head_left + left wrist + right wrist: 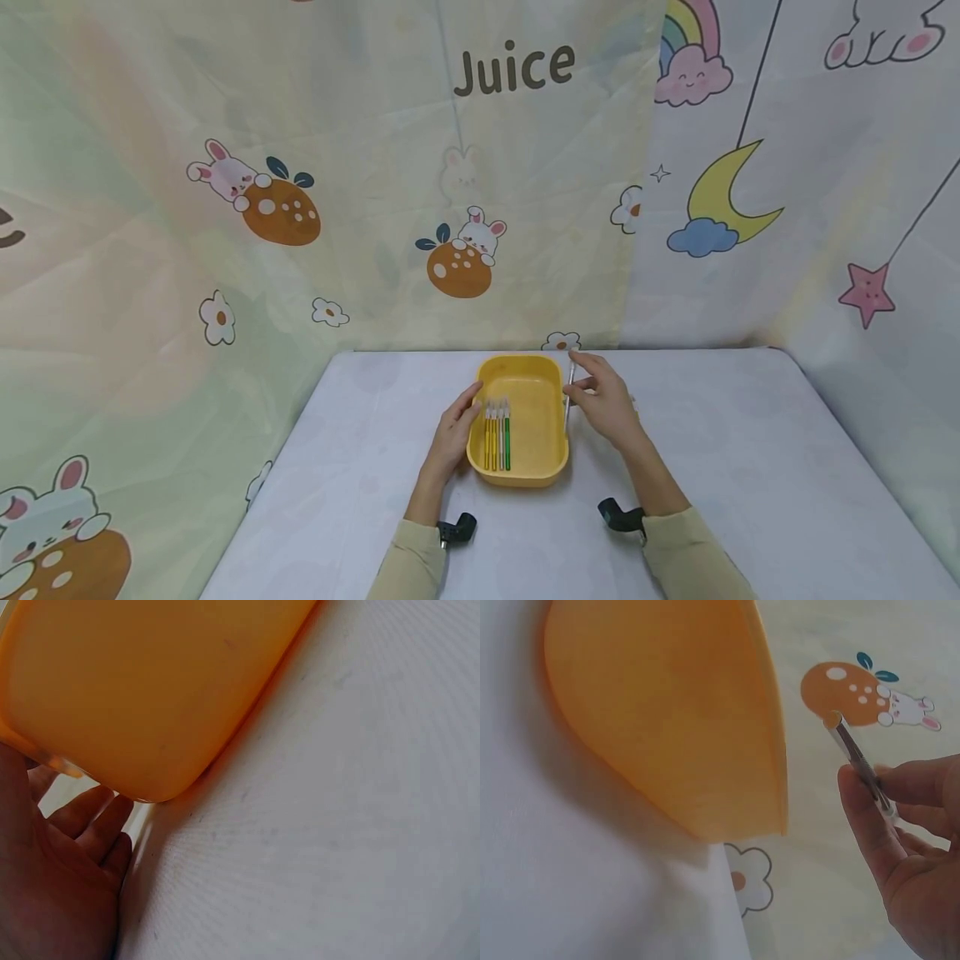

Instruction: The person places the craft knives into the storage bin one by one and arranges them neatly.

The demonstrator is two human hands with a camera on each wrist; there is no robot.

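Note:
A yellow plastic tray (pixel 525 479) with rounded corners sits on the table. Inside it, at the left, several slim pens (pixel 497 437) with yellow, grey and green barrels and clear tips lie side by side. My left hand (pixel 452 433) holds the tray by its left rim; the left wrist view shows fingers (pixel 101 825) against the outside of its wall. Just beyond the right rim, my right hand (pixel 607 404) pinches a slim silver pen (pixel 861 766) with a ridged section between thumb and fingers. The pen stands apart from the tray in the right wrist view.
A white cloth-covered table (pixel 720 450) lies under the tray, its far edge meeting a printed fabric backdrop (pixel 375 167). Something small and yellowish (pixel 635 406) shows partly behind the right hand. Black wrist cameras (pixel 459 529) are strapped over the sleeves.

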